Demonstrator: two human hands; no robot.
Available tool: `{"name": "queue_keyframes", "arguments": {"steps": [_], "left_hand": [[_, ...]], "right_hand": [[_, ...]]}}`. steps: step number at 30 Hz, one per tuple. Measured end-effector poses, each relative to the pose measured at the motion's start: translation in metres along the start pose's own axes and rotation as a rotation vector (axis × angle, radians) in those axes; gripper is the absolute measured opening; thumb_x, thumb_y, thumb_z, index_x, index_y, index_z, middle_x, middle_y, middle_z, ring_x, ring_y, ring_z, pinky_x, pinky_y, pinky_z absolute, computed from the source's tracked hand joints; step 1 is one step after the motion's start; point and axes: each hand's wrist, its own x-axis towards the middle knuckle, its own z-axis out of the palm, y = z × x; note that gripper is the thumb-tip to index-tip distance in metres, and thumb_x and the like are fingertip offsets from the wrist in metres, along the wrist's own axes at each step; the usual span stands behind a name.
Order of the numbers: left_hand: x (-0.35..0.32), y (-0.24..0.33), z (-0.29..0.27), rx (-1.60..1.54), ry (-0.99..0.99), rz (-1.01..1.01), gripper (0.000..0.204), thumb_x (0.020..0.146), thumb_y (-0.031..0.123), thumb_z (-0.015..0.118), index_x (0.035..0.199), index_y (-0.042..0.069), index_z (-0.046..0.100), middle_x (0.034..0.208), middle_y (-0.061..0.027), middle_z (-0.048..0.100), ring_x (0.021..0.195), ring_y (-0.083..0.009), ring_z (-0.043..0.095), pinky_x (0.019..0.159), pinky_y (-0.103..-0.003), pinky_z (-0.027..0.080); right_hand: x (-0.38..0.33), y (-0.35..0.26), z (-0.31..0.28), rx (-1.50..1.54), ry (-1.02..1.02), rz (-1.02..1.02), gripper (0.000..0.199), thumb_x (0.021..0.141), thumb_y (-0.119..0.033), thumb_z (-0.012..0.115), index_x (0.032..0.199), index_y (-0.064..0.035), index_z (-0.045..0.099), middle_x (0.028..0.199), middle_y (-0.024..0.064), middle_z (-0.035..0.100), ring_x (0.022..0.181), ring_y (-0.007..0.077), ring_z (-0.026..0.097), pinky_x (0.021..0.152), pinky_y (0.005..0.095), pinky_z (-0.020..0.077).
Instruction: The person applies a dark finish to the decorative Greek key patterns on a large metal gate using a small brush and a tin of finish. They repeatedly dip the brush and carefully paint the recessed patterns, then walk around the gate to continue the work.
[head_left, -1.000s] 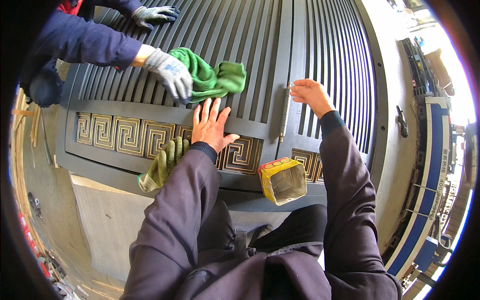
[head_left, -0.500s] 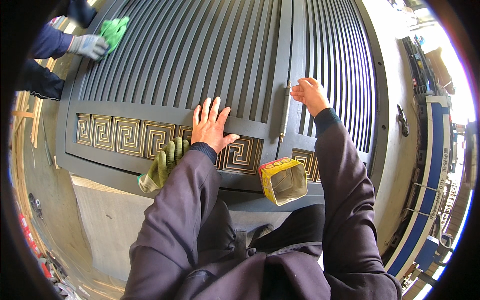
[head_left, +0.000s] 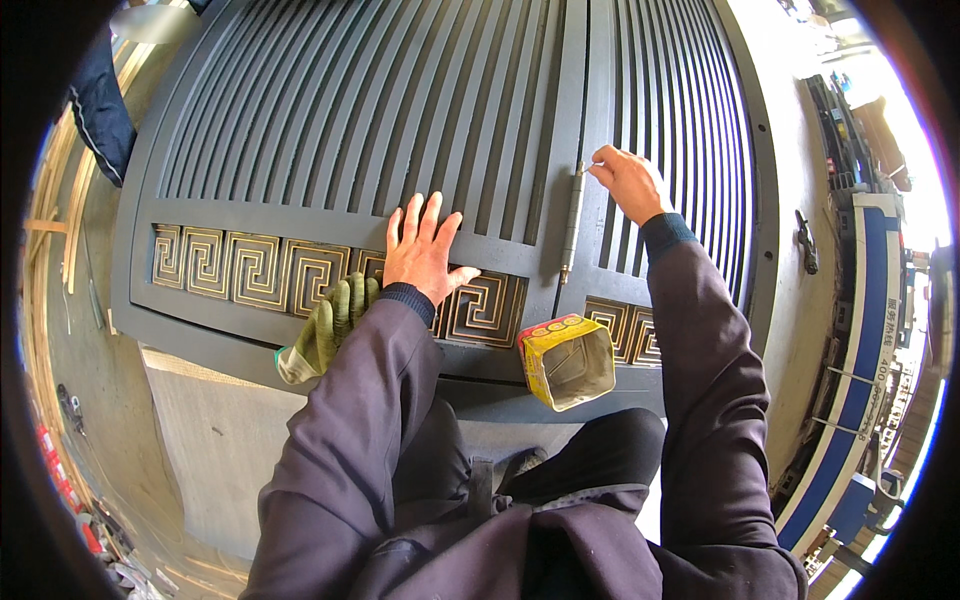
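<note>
My left hand (head_left: 422,252) lies flat with fingers spread on the dark grey slatted door panel (head_left: 340,222), by its lower rail. My right hand (head_left: 630,183) is pinched closed at the upper end of a long slim hinge (head_left: 572,225). A thin tip shows between its fingers and the hinge; what it belongs to is too small to make out. Below stands an open square yellow-and-red tin (head_left: 568,365), with something thin inside. A green work glove (head_left: 328,335) lies partly under my left forearm. Gold-lined fretwork squares (head_left: 257,270) run along the panel's lower edge.
At the far left is another person's dark trouser leg (head_left: 103,115), with a blurred pale shape above it. Wooden strips (head_left: 48,225) lie on the left floor. On the right are a blue-and-white long case (head_left: 850,350) and a small dark tool (head_left: 806,243).
My right hand has shifted slightly right, its fingertips staying by the hinge's upper end. The other person's gloved hand and green cloth have left the panel. My left hand stays put.
</note>
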Motion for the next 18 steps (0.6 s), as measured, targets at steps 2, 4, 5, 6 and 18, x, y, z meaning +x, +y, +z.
{"name": "queue_keyframes", "arguments": {"steps": [2,4,5,6,18], "left_hand": [[0.000,0.000,0.001,0.013,-0.001,0.002,0.092,0.080,0.059,0.088,0.155,0.018,0.052,0.173,-0.0140,0.032,0.163,-0.0380,0.023,0.132,-0.061,0.017],[0.000,0.000,0.001,0.022,-0.017,-0.005,0.092,0.080,0.060,0.087,0.155,0.018,0.052,0.173,-0.0138,0.032,0.163,-0.0380,0.022,0.132,-0.061,0.016],[0.001,-0.001,0.002,0.026,-0.003,0.001,0.092,0.080,0.060,0.087,0.155,0.018,0.052,0.173,-0.0137,0.033,0.163,-0.0379,0.022,0.132,-0.061,0.016],[0.001,0.000,0.002,0.027,-0.003,0.001,0.092,0.080,0.060,0.087,0.155,0.019,0.052,0.173,-0.0137,0.033,0.163,-0.0378,0.022,0.132,-0.061,0.016],[0.000,-0.003,0.006,0.013,0.036,-0.003,0.091,0.079,0.059,0.087,0.154,0.020,0.054,0.172,-0.0124,0.035,0.163,-0.0366,0.023,0.131,-0.060,0.017]], "right_hand": [[0.004,0.003,-0.003,-0.090,-0.038,-0.026,0.022,0.102,-0.028,0.068,0.106,-0.0069,0.071,0.101,0.0173,0.077,0.095,0.0378,0.074,0.088,0.0486,0.0573],[0.008,0.005,-0.003,-0.128,-0.065,-0.034,0.025,0.101,-0.031,0.065,0.103,-0.0071,0.071,0.098,0.0176,0.077,0.094,0.0384,0.075,0.087,0.0493,0.0578],[0.010,0.006,-0.002,-0.154,-0.080,-0.031,0.026,0.101,-0.032,0.064,0.101,-0.0071,0.072,0.097,0.0178,0.077,0.093,0.0386,0.075,0.086,0.0496,0.0580],[0.011,0.005,0.001,-0.167,-0.076,0.001,0.028,0.101,-0.033,0.063,0.100,-0.0071,0.072,0.096,0.0179,0.077,0.092,0.0390,0.075,0.085,0.0502,0.0583],[0.008,-0.013,0.027,-0.151,0.069,0.106,0.029,0.097,-0.026,0.067,0.084,0.0009,0.068,0.080,0.0260,0.070,0.079,0.0450,0.071,0.078,0.0556,0.0553]]}}
